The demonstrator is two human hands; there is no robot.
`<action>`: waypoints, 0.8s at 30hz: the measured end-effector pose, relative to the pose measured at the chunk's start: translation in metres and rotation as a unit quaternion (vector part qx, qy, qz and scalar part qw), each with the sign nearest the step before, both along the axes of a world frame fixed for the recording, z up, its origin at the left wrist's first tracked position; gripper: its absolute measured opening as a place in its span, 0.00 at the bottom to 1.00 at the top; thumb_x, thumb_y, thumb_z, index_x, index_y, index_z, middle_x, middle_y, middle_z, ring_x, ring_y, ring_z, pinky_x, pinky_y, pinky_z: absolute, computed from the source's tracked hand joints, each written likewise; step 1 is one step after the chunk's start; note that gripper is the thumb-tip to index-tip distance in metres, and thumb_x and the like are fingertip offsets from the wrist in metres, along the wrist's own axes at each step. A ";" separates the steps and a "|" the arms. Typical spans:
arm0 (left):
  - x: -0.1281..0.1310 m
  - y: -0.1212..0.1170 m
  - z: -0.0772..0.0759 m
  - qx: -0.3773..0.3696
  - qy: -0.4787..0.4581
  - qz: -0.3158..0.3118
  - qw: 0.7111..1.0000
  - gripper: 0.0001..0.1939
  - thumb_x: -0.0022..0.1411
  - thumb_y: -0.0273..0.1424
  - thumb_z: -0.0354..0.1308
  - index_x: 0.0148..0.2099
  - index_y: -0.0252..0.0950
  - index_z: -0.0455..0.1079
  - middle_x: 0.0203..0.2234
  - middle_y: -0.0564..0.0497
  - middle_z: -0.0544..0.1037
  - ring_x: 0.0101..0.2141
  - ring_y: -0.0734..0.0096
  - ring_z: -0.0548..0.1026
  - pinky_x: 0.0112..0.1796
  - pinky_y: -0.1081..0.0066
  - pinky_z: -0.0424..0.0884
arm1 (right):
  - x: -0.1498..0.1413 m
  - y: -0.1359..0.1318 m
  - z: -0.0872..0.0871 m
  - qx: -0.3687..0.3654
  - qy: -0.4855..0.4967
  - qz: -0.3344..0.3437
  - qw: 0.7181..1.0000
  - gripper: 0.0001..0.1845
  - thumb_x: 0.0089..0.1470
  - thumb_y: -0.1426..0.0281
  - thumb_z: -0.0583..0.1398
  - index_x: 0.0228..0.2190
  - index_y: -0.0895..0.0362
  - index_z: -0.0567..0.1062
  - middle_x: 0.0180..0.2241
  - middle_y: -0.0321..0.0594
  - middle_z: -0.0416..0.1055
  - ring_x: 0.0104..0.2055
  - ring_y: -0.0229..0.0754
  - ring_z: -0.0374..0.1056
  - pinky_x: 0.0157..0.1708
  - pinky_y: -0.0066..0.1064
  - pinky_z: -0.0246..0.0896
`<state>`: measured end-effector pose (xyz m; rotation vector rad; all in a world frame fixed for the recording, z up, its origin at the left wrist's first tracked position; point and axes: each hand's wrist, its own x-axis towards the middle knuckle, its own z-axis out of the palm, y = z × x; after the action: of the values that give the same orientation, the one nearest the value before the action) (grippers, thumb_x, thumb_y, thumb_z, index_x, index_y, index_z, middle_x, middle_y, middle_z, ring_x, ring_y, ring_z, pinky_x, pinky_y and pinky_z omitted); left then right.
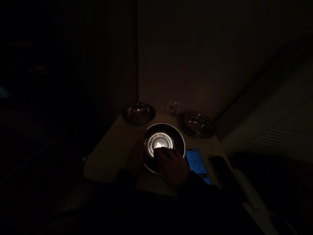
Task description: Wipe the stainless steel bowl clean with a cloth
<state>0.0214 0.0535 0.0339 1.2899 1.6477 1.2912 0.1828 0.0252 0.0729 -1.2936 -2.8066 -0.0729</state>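
Note:
The room is very dark. A shiny steel bowl (pixel 168 132) sits in the middle of a small light wooden table (pixel 110 153), its inside lit brightly. My right hand (pixel 172 164) reaches over the near rim into the bowl, fingers curled down onto the bottom; what they press on is hidden. My left hand (pixel 135 158) rests against the bowl's left outer wall, fingers hard to make out in the dark.
A second steel bowl (pixel 138 113) stands at the back left of the table, a steel plate (pixel 198 124) at the back right. A lit phone (pixel 197 164) lies right of the bowl, a dark phone (pixel 223 173) beside it. A wall socket (pixel 175 107) is behind.

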 end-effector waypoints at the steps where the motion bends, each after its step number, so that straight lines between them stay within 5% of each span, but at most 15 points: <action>1: 0.001 -0.001 0.003 0.012 0.000 -0.010 1.000 0.23 0.66 0.34 0.37 0.53 0.31 0.67 0.47 0.43 0.75 0.48 0.62 0.73 0.50 0.63 0.67 | 0.003 -0.004 0.001 -0.010 -0.002 0.010 1.000 0.21 0.61 0.63 0.49 0.52 0.54 0.67 0.59 0.38 0.59 0.59 0.53 0.52 0.52 0.50 0.50; 9: -0.003 0.001 -0.003 0.041 0.031 -0.013 0.999 0.22 0.65 0.32 0.38 0.52 0.33 0.68 0.48 0.45 0.74 0.50 0.63 0.71 0.53 0.61 0.64 | -0.001 0.023 0.001 0.035 -0.004 -0.077 0.996 0.25 0.60 0.66 0.48 0.57 0.60 0.62 0.62 0.43 0.52 0.60 0.57 0.49 0.51 0.53 0.50; 16: -0.002 -0.001 -0.005 0.030 0.026 -0.013 0.999 0.22 0.65 0.33 0.38 0.52 0.32 0.67 0.47 0.44 0.75 0.48 0.63 0.73 0.51 0.62 0.67 | -0.001 0.005 0.002 -0.008 -0.003 0.021 1.000 0.21 0.61 0.64 0.48 0.54 0.54 0.66 0.61 0.37 0.56 0.60 0.51 0.49 0.53 0.49 0.49; 21: -0.003 0.001 -0.004 0.032 0.048 -0.016 0.998 0.22 0.65 0.33 0.36 0.48 0.32 0.69 0.44 0.43 0.77 0.45 0.62 0.74 0.50 0.60 0.67 | -0.012 0.030 0.005 0.034 0.015 -0.093 0.995 0.24 0.60 0.65 0.47 0.56 0.58 0.63 0.62 0.40 0.52 0.61 0.55 0.46 0.53 0.51 0.48; 24: -0.003 0.001 -0.005 0.025 0.037 -0.010 0.999 0.22 0.65 0.35 0.36 0.45 0.32 0.70 0.41 0.43 0.77 0.43 0.62 0.75 0.48 0.59 0.68 | -0.022 0.032 0.004 0.035 0.031 -0.084 0.995 0.23 0.60 0.65 0.48 0.55 0.58 0.64 0.61 0.40 0.54 0.60 0.55 0.47 0.52 0.50 0.49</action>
<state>0.0180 0.0548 0.0290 1.3944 1.6586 1.2941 0.1612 0.0575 0.0766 -1.4846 -2.6145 -0.1337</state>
